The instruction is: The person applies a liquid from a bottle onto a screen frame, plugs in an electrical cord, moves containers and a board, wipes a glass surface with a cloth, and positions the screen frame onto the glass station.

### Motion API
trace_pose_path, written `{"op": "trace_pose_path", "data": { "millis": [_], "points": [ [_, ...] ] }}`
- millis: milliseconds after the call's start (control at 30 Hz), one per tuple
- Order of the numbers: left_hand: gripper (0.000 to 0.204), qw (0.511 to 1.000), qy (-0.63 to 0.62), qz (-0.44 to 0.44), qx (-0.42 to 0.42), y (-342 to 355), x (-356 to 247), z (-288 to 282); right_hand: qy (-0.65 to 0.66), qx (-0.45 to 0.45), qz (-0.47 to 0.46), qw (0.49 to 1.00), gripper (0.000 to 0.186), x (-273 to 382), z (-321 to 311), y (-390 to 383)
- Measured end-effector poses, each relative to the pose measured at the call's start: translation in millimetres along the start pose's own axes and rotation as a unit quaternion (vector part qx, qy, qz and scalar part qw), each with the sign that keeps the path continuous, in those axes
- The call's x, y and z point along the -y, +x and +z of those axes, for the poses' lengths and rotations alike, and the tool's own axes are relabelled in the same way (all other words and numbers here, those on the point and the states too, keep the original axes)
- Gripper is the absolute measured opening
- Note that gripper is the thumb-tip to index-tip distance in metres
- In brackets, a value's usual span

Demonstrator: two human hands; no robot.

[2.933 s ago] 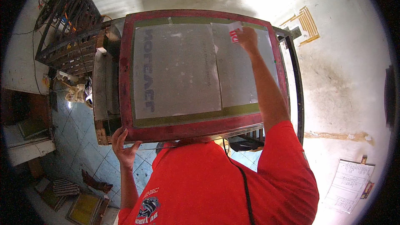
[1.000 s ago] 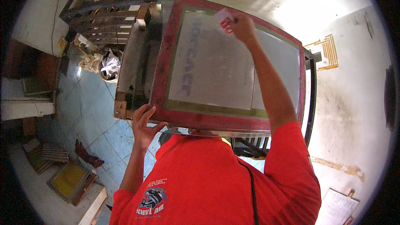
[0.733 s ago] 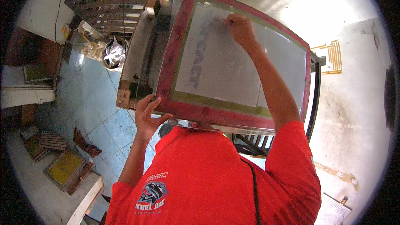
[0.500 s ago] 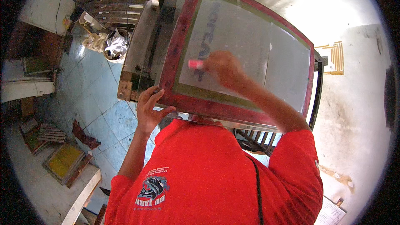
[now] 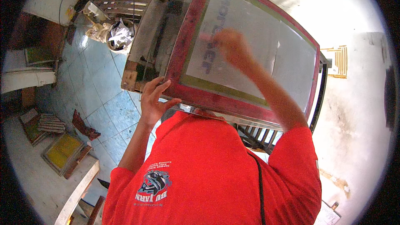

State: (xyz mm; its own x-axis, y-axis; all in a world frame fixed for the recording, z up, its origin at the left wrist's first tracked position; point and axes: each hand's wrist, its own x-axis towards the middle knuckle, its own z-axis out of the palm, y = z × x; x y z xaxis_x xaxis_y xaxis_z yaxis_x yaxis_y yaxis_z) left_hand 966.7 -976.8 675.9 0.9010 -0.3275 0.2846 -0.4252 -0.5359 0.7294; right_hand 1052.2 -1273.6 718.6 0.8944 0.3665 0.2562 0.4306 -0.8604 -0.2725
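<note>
A screen-printing frame (image 5: 176, 60) with red borders, an olive-green margin and a pale mesh panel lies before me. Dark lettering (image 5: 210, 54) runs along the panel's left side. My right hand (image 5: 234, 48) is over that lettering, closed and smeared by motion. A small pinkish-red object (image 5: 205, 36) juts from its left side; its exact kind is too blurred to tell. At the frame's near left corner is my left hand (image 5: 154, 100), fingers up along the left border and thumb along the near edge, gripping the corner.
A glass-topped table (image 5: 156, 37) extends beyond the frame's left side. Left of it a bin (image 5: 120, 37) with crumpled white material stands on blue floor tiles (image 5: 98, 75). Smaller frames (image 5: 62, 152) lie at lower left. A white wall (image 5: 350, 112) rises on the right.
My right hand has moved up along the lettering with the pinkish-red object, showing more letters below it. My left hand stays at the corner. The whole view has shifted slightly.
</note>
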Motion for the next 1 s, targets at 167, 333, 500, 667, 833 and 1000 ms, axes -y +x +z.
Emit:
{"op": "trace_pose_path", "data": {
  "millis": [167, 333, 500, 667, 833, 1000],
  "points": [
    [0.063, 0.999, 0.033, 0.033, -0.004, 4, -2, -2, 0.081, 0.034, -0.010, 0.996, 0.009, 77, -26, -39],
    [0.061, 0.999, 0.022, 0.024, 0.002, 3, -2, -2, 0.162, 0.128, 0.052, 0.977, 0.012, 62, -33, -34],
    [0.060, 0.999, 0.031, 0.020, 0.008, 3, -3, -4, 0.028, 0.056, 0.073, 0.995, 0.011, 13, -10, -1],
    [0.061, 0.999, 0.019, 0.031, 0.010, 6, -1, -3, -0.005, -0.079, 0.124, 0.989, 0.016, -99, -9, 67],
    [0.062, 0.999, 0.024, 0.020, 0.011, 4, 0, 0, -0.133, -0.092, 0.086, 0.983, 0.014, -125, -26, 77],
    [0.061, 0.999, 0.031, 0.012, 0.010, 4, -2, -4, 0.040, 0.052, -0.016, 0.998, 0.009, 12, -16, -2]
  ]
}}
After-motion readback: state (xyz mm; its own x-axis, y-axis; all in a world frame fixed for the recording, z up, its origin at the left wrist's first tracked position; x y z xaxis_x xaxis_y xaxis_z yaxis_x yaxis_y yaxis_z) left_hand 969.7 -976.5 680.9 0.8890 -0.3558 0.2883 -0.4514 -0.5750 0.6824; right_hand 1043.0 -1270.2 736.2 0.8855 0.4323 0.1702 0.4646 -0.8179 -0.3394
